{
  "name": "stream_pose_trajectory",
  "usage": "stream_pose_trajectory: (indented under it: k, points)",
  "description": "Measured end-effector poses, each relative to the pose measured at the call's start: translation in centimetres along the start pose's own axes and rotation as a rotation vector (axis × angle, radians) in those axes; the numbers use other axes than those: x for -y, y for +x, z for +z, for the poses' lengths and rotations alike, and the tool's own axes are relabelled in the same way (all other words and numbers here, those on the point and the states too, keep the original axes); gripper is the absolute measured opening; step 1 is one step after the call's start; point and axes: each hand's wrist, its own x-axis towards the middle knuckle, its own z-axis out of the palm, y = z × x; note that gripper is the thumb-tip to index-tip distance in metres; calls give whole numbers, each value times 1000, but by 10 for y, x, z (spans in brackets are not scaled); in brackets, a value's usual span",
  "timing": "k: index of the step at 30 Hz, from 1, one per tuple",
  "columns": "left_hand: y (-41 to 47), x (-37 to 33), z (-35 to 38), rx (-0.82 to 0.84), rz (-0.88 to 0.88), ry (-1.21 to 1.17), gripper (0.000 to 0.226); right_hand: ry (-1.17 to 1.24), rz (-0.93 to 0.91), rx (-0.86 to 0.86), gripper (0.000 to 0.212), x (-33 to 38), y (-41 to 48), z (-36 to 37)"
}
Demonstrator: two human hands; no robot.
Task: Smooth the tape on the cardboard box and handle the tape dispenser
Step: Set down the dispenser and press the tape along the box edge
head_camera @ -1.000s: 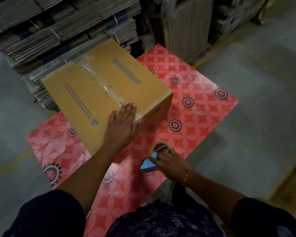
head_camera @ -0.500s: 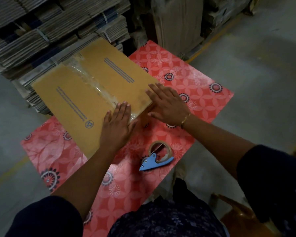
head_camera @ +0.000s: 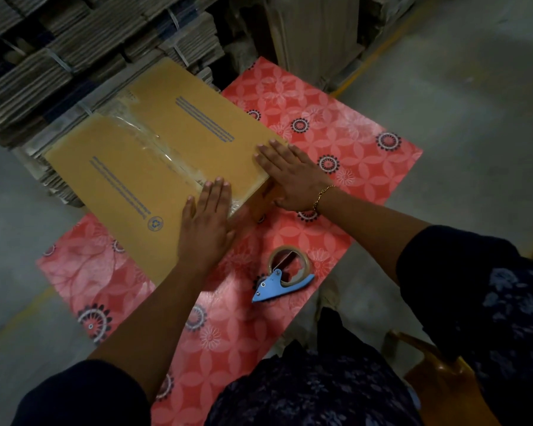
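Note:
A brown cardboard box (head_camera: 130,167) lies on a red flowered table (head_camera: 336,142). A strip of clear tape (head_camera: 154,142) runs along its middle seam toward its near end. My left hand (head_camera: 205,224) lies flat, fingers together, on the box's near end beside the tape. My right hand (head_camera: 290,176) is spread flat over the box's near right corner, its palm hanging past the edge. A blue tape dispenser (head_camera: 277,279) with a roll of clear tape lies on the table below my right hand; neither hand touches it.
Bundles of flattened cardboard (head_camera: 74,56) are stacked behind the box at the top left. More cardboard stands upright (head_camera: 314,35) at the top centre. Grey concrete floor (head_camera: 474,103) with a yellow line lies to the right. An orange seat (head_camera: 437,373) shows at the bottom right.
My right hand let go of the tape dispenser, left it on the table, and moved up onto the box's near right corner. My left hand stayed flat on the box.

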Motion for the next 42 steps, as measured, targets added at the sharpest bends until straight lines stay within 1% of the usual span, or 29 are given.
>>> stream_pose_trajectory:
  k: [2,4,6,9,12,19,25,30,34,35,39,42]
  points:
    - [-1,2,0,-9,-6,-8,104,6,-5,-8,111,0,0,1]
    - [-1,1,0,-30,-21,-33,100,8,-5,-4,110,0,1,-1]
    - [2,-7,-1,-70,-65,-59,91,14,-5,-1,108,-1,1,0]
    - [11,-22,-3,-195,-144,-21,71,6,5,10,107,0,1,-1]
    - [14,-23,1,-228,-143,39,64,0,9,4,105,1,2,0]
    - [15,-22,4,-178,-137,85,66,-3,24,-61,102,2,2,6]
    - [14,-19,3,-101,-102,108,68,-7,28,-42,103,2,1,4]
    - [12,-20,-1,-37,-84,95,78,5,28,-12,105,2,1,1]
    - [10,-11,-2,-13,-57,8,98,20,31,26,106,2,1,-2]
    - [8,-8,-2,-21,-44,-5,98,17,31,33,106,3,1,-2]
    - [2,-1,0,-65,-33,-35,73,15,28,35,107,2,2,-1]
    - [3,-3,2,-49,-14,-4,72,4,28,36,108,2,2,-1]
